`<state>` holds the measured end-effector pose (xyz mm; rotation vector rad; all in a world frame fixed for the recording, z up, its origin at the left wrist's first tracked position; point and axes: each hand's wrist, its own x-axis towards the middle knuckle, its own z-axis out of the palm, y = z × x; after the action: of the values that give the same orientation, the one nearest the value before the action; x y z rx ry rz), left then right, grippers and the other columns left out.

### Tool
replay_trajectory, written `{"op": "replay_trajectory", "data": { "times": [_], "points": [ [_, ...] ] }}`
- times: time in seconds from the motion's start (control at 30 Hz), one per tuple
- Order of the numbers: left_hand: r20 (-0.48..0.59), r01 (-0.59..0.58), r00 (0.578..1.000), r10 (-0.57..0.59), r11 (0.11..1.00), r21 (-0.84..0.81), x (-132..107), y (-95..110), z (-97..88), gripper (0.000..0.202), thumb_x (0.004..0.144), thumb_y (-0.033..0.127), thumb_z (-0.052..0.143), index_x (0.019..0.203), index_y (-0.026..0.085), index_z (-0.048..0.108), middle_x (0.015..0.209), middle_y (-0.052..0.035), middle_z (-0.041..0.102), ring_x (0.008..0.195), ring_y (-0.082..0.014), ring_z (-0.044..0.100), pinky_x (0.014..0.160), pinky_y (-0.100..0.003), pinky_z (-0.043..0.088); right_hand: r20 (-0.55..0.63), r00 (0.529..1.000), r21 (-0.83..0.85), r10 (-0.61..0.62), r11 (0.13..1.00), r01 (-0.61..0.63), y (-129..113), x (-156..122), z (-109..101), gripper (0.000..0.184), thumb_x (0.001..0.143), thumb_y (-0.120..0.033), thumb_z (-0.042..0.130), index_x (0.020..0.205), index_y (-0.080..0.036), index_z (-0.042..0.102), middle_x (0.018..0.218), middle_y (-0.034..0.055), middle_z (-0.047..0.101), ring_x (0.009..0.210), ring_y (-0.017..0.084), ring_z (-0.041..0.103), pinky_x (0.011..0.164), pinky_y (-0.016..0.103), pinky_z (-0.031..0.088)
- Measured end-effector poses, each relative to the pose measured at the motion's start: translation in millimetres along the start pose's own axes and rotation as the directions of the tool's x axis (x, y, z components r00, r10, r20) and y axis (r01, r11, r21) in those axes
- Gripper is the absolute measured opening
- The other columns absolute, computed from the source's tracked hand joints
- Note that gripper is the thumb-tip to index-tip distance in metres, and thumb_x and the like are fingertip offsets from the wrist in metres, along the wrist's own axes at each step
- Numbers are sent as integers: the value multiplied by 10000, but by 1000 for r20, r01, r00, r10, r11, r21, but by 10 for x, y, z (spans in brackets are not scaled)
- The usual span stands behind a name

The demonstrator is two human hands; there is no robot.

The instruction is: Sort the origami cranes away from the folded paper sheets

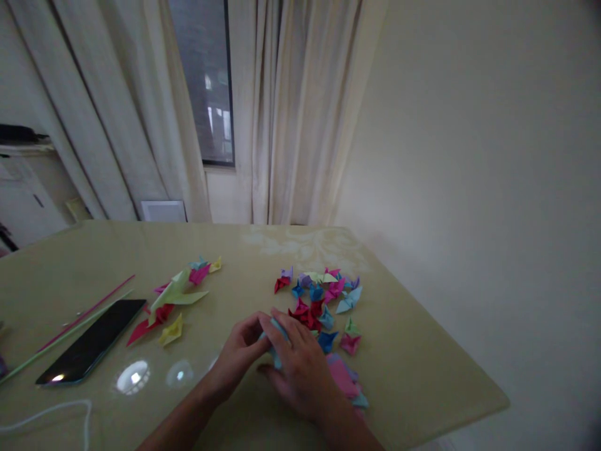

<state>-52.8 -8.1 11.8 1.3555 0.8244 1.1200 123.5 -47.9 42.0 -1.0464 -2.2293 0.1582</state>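
Note:
Both hands meet low over the middle of the table around a small piece of light blue folded paper (pixel 277 356). My left hand (pixel 241 351) pinches it from the left with thumb and fingers. My right hand (pixel 300 369) is curled over its right side and hides much of it. Just beyond and to the right lies a cluster of small folded paper pieces (pixel 334 289) in red, blue, pink, purple and green. Beside my right wrist sits a stack of pink and blue paper (pixel 342 377), partly covered by the hand.
Larger paper cranes (pixel 173 294) in pale green, red and yellow lie left of centre. A black phone (pixel 94 343), thin pink and green sticks (pixel 89 313) and a white cable (pixel 51 410) are at the left. The glossy table (pixel 413 357) ends near the wall.

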Motion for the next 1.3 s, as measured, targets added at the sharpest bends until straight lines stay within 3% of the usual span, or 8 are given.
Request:
{"op": "replay_trajectory", "data": {
  "times": [0.13,0.23,0.4,0.5,0.7,0.83,1.03,1.3],
  "points": [
    [126,-79,989,75,996,34,-33,48,-27,395,926,572,704,1056,201,749,1028,-89,776,940,-246,713,833,-361,598,-138,987,94,79,993,-66,65,-142,22,648,938,-56,574,1553,-256,529,1406,128,691,1284,293,662,1089,443,555],
    [-7,-237,966,260,892,384,9,151,-203,335,994,502,607,1046,209,761,1015,-104,766,945,-249,702,879,-395,581,-350,901,229,255,956,-182,88,-251,-161,335,1012,-159,564,1293,-244,724,1185,108,775,1108,265,731,997,397,589],
    [-413,113,585,698,434,894,92,345,-766,396,1018,420,585,1311,162,647,1430,-191,609,1364,-373,524,1177,-614,338,-483,611,508,627,769,-388,68,-491,-400,257,993,-433,674,1013,-193,762,789,56,728,695,216,713,653,323,618],
    [-544,386,509,667,388,837,108,360,-1115,703,994,477,630,1570,147,399,1664,-226,348,1485,-481,354,1140,-679,313,-421,507,661,752,638,-396,96,-653,-415,408,885,-533,784,1065,-180,690,705,13,706,541,194,685,512,293,592],
    [-761,664,593,262,375,647,164,225,-1532,401,1026,351,505,1329,150,673,1204,-213,745,1170,-398,659,1018,-567,436,-401,584,472,706,706,-529,280,-918,-282,448,874,-573,765,1095,-186,723,995,106,799,803,260,787,640,312,633],
    [-689,527,651,319,464,712,215,198,-1556,365,996,376,518,1201,168,737,1175,-183,772,1080,-355,707,909,-450,510,-414,707,147,574,808,-570,453,-1054,-171,384,959,-565,660,1107,-220,743,1042,108,801,930,293,773,793,377,627],
    [-679,179,538,500,719,672,256,241,-1245,386,995,499,515,1155,186,675,995,-92,761,934,-266,726,843,-374,554,-539,810,-237,230,882,-408,458,-1081,-166,375,1014,-482,634,1278,-225,703,1255,154,712,1202,345,640,1040,555,512],
    [-253,-277,874,414,855,439,176,54,-360,307,994,496,590,1071,203,645,779,6,683,669,-155,662,634,-255,548,-366,834,239,412,908,-343,205,-567,-266,466,1013,-422,668,1441,-257,583,1403,140,652,1274,308,636,1058,476,540]
  ]
}}
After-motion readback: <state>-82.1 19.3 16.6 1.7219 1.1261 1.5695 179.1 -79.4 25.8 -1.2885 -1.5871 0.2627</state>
